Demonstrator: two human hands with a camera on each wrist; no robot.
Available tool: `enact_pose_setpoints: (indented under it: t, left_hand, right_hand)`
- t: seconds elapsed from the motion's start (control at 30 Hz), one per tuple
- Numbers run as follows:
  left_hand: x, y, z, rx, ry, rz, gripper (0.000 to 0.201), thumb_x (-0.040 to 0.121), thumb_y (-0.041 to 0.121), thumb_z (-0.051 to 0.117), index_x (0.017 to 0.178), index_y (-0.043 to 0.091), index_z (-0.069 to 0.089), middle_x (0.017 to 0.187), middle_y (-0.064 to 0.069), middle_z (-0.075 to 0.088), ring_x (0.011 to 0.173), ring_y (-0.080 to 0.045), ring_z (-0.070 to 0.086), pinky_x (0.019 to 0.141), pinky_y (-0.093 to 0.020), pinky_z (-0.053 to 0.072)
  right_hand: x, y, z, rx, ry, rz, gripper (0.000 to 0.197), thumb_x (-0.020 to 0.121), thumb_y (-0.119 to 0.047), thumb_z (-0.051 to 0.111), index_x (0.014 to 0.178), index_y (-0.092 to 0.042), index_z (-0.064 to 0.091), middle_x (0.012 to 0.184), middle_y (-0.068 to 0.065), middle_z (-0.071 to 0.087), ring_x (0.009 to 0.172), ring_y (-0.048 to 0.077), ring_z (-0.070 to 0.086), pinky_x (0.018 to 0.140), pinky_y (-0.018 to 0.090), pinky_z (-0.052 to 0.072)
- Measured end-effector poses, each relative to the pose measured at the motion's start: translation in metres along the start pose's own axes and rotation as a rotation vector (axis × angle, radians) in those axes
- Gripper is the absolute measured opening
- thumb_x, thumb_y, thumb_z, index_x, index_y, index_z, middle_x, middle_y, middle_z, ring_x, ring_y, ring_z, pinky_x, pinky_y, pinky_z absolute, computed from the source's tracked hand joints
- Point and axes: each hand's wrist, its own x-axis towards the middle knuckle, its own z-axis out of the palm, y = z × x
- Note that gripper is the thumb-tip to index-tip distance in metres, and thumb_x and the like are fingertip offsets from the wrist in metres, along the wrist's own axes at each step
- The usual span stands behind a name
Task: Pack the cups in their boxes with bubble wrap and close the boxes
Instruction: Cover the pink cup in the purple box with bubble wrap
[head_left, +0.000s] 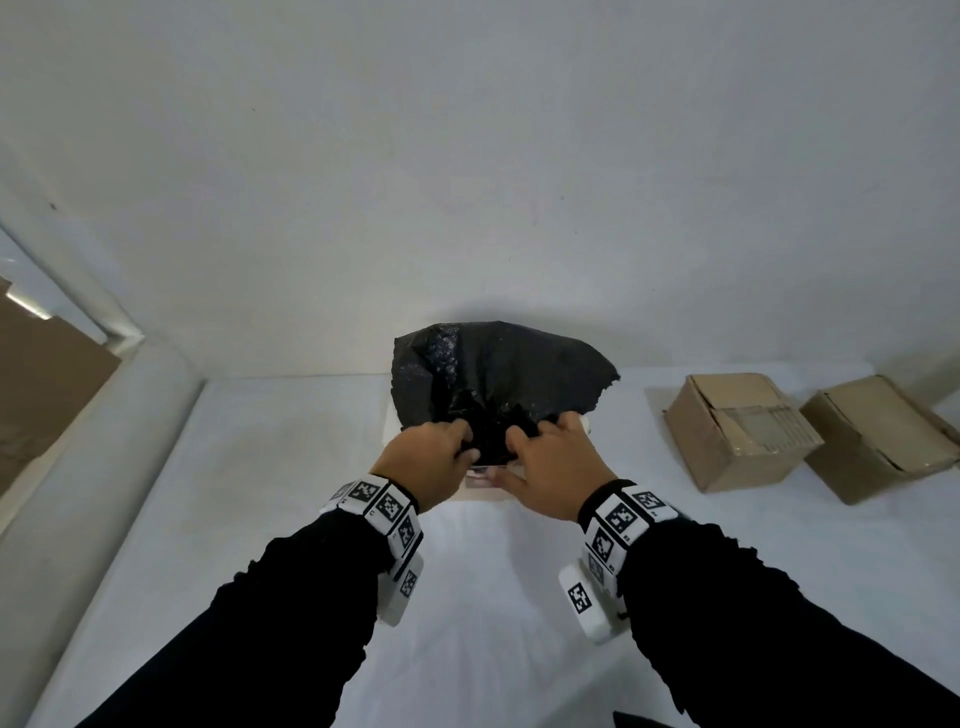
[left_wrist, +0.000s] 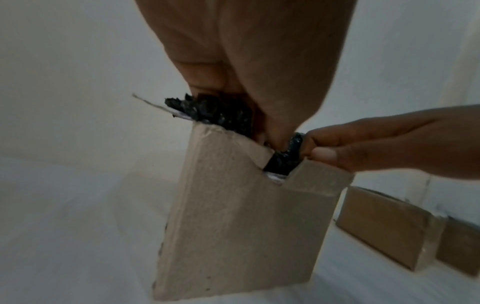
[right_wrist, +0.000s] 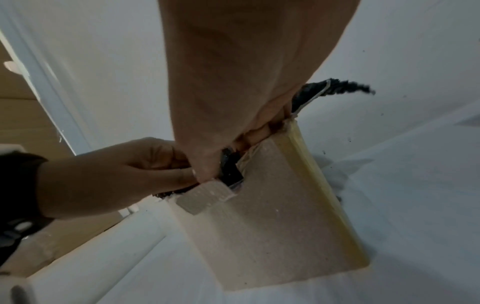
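Both hands are together over the mouth of an open cardboard box that stands on the white bench straight ahead of the person. The left hand has its fingers curled down into a sheet of black bubble wrap, gripping a crumpled fold of it at the box's near-left edge. The right hand sits just beside it, touching thumb-side to thumb-side, and pinches the same wrap at the near-right edge; in the left wrist view its fingertips nip the dark plastic right at a notch in the box's front wall. Most of the wrap rises beyond the fingers in a loose dome, spilling past the far rim, while the bunched lower part is tucked between the two hands and down inside the box. A cup may lie under the wrap, but it cannot be made out in any view. A short flap of the box juts out below the left hand's knuckles. Well off to the right of the right hand, two brown cardboard boxes sit side by side on the bench with their top flaps folded down.
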Motion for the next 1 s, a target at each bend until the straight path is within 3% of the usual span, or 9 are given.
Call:
enact_pose_setpoints:
  t: [0.13, 0.23, 0.33, 0.53, 0.63, 0.73, 0.83, 0.9, 1.0]
  left_hand:
    - [-0.011, -0.009, 0.0, 0.359, 0.014, 0.194, 0.038, 0.07, 0.057, 0.054, 0.082, 0.023, 0.066, 0.086, 0.003, 0.059, 0.086, -0.025, 0.051, 0.075, -0.038, 0.04]
    - [-0.01, -0.02, -0.001, 0.463, -0.005, 0.227, 0.027, 0.055, 0.036, 0.076, 0.077, 0.026, 0.064, 0.078, 0.005, 0.055, 0.067, -0.018, 0.056, 0.065, -0.031, 0.04]
    - [-0.01, -0.022, -0.001, 0.543, -0.061, 0.338, 0.029, 0.049, 0.017, 0.08, 0.067, 0.028, 0.06, 0.058, 0.009, 0.056, 0.047, -0.016, 0.053, 0.062, -0.029, 0.041]
    - [-0.03, -0.002, 0.002, 0.482, -0.151, 0.318, 0.038, 0.083, 0.004, 0.047, 0.115, 0.025, 0.047, 0.085, 0.001, 0.066, 0.081, -0.025, 0.06, 0.089, -0.033, 0.023]
    - [-0.032, -0.001, 0.003, 0.477, -0.143, 0.269, 0.04, 0.091, 0.016, 0.043, 0.13, 0.025, 0.039, 0.098, -0.003, 0.063, 0.094, -0.024, 0.056, 0.097, -0.035, 0.025]
    - [-0.034, -0.007, -0.005, 0.245, -0.048, 0.26, 0.04, 0.094, 0.042, 0.023, 0.127, 0.033, 0.045, 0.091, 0.004, 0.063, 0.091, -0.02, 0.058, 0.099, -0.038, 0.028]
    - [-0.032, -0.016, -0.011, 0.025, 0.251, 0.224, 0.037, 0.093, 0.04, 0.028, 0.113, 0.031, 0.057, 0.099, 0.007, 0.059, 0.095, -0.019, 0.054, 0.088, -0.042, 0.039]
    - [-0.024, -0.022, -0.014, 0.054, 0.407, 0.0, 0.037, 0.093, 0.044, 0.034, 0.118, 0.027, 0.055, 0.122, 0.0, 0.053, 0.107, -0.026, 0.049, 0.086, -0.046, 0.045]
    - [-0.003, -0.031, -0.019, -0.123, 0.264, -0.406, 0.066, 0.092, 0.064, 0.033, 0.142, 0.021, 0.031, 0.139, -0.011, 0.048, 0.121, -0.035, 0.047, 0.097, -0.051, 0.038]
  right_hand:
    - [0.004, 0.002, -0.001, -0.04, -0.071, 0.054, 0.065, 0.089, -0.068, 0.014, 0.099, -0.023, 0.06, 0.085, 0.0, 0.064, 0.102, 0.022, 0.045, 0.086, 0.042, 0.024]
    - [0.005, 0.001, -0.004, -0.05, -0.094, 0.048, 0.074, 0.088, -0.074, 0.01, 0.097, -0.024, 0.063, 0.085, -0.003, 0.066, 0.101, 0.019, 0.048, 0.089, 0.042, 0.021]
    - [0.005, 0.0, -0.009, -0.041, -0.139, 0.052, 0.071, 0.092, -0.07, 0.014, 0.098, -0.02, 0.063, 0.089, 0.001, 0.066, 0.103, 0.021, 0.047, 0.094, 0.043, 0.019]
    - [-0.001, 0.005, -0.019, -0.044, -0.235, 0.004, 0.053, 0.099, -0.056, 0.022, 0.09, -0.022, 0.061, 0.08, -0.003, 0.062, 0.078, 0.018, 0.051, 0.097, 0.042, 0.021]
    - [-0.002, 0.011, -0.03, 0.087, -0.212, 0.006, 0.031, 0.09, -0.056, 0.047, 0.087, -0.027, 0.059, 0.078, -0.008, 0.066, 0.075, 0.015, 0.059, 0.088, 0.037, 0.04]
    - [0.0, 0.025, -0.045, 0.436, 0.151, 0.189, 0.028, 0.083, -0.052, 0.06, 0.076, -0.025, 0.053, 0.063, -0.007, 0.062, 0.059, 0.01, 0.059, 0.062, 0.029, 0.049]
    - [0.005, 0.046, -0.049, 0.496, 0.469, 0.486, 0.021, 0.087, -0.041, 0.06, 0.089, -0.022, 0.051, 0.087, -0.001, 0.06, 0.08, 0.02, 0.058, 0.069, 0.033, 0.048]
    - [0.013, 0.06, -0.038, 0.654, 0.328, 0.785, 0.048, 0.083, -0.054, 0.06, 0.113, -0.02, 0.046, 0.117, 0.01, 0.052, 0.107, 0.033, 0.052, 0.088, 0.042, 0.046]
    - [0.023, 0.068, -0.02, 1.109, 0.11, 1.058, 0.077, 0.077, -0.066, 0.062, 0.129, -0.012, 0.043, 0.127, 0.014, 0.053, 0.117, 0.035, 0.053, 0.098, 0.044, 0.044]
